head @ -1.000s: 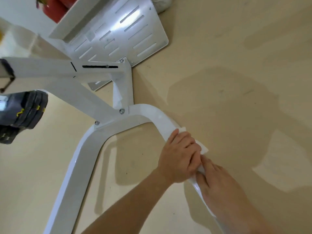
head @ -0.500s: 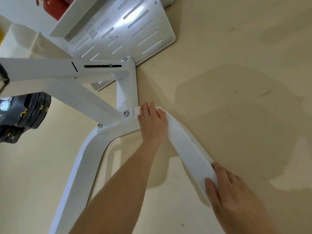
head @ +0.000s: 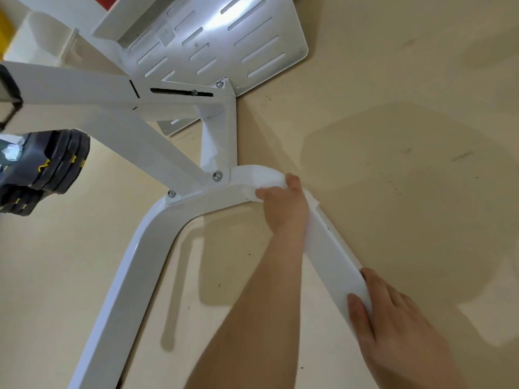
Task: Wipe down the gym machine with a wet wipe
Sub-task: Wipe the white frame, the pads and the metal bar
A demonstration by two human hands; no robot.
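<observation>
Pressing the wet wipe [head: 268, 184] round the bend of the gym machine's white base tube [head: 331, 248] (just beside the bolted joint [head: 216, 176]), the left hand [head: 285, 209] grips it with curled fingers; the right hand [head: 393, 327] clasps the tube lower down.

Black weight plates [head: 53, 161] with yellow markings sit stacked well to the left of the fingers [head: 265, 194] of the left hand [head: 283, 211]. The beige floor [head: 407, 80] spreads beyond the fingertips and to their right, flecked with small dark specks and scuffs and crossed by broad, soft shadows. Far up and left of the fingers, a yellow object [head: 5, 32] meets the frame's edge. A sliver of red [head: 108, 0] shows at the top.
</observation>
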